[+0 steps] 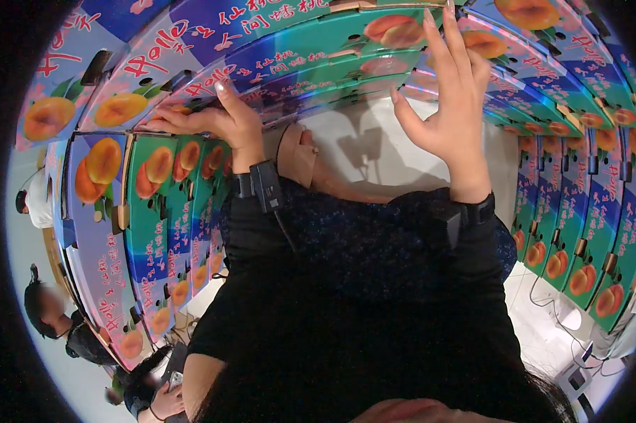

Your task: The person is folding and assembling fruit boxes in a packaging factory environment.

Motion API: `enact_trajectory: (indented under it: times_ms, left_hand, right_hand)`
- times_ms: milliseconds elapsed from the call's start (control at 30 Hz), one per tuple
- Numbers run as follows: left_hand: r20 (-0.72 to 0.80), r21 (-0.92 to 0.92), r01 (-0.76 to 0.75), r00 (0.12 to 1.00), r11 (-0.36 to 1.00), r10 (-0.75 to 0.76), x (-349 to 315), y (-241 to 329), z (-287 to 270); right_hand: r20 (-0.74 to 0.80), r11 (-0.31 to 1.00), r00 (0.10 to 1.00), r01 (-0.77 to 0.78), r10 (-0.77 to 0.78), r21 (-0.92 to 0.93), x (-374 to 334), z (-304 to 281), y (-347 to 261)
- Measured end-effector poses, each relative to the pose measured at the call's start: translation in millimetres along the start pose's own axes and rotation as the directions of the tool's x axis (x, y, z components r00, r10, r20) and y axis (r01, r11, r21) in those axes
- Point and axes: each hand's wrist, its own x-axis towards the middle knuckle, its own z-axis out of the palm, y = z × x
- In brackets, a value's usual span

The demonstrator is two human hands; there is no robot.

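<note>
Printed cardboard fruit boxes with peach pictures surround me in stacks. My left hand (227, 127) is open, its fingers stretched toward the left and lying along the lower edge of a box (124, 109) in the front left stack. The thumb points up, and whether the fingertips press on the card is hard to tell. My right hand (453, 116) is raised and open, thumb apart and fingers pointing up. Its fingertips overlap the corner between the front boxes (318, 53) and the right-hand boxes (490, 46); contact cannot be made out. Neither hand holds anything.
Box stacks also rise at my left (149, 211) and right (561, 211). Pale floor (367, 144) lies between the stacks, with my foot on it. Cables (554, 303) and a small device (577, 379) are at lower right. Other people (46, 310) are beyond the left stack.
</note>
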Motion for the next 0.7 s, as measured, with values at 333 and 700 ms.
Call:
enact_trajectory:
  times_ms: [333, 700]
  left_hand:
    - [0.021, 0.085, 0.02, 1.0, 0.996, -0.022, -2.3, -10.0, -1.8]
    - [0.026, 0.049, -0.011, 1.0, 0.999, 0.009, -1.0, -7.3, -1.1]
  right_hand:
    - [-0.188, 0.993, 0.975, 0.111, -0.115, -0.035, -9.1, 12.5, 24.3]
    - [-0.226, 0.965, 0.974, 0.072, -0.014, 0.253, -10.1, 5.6, 21.1]
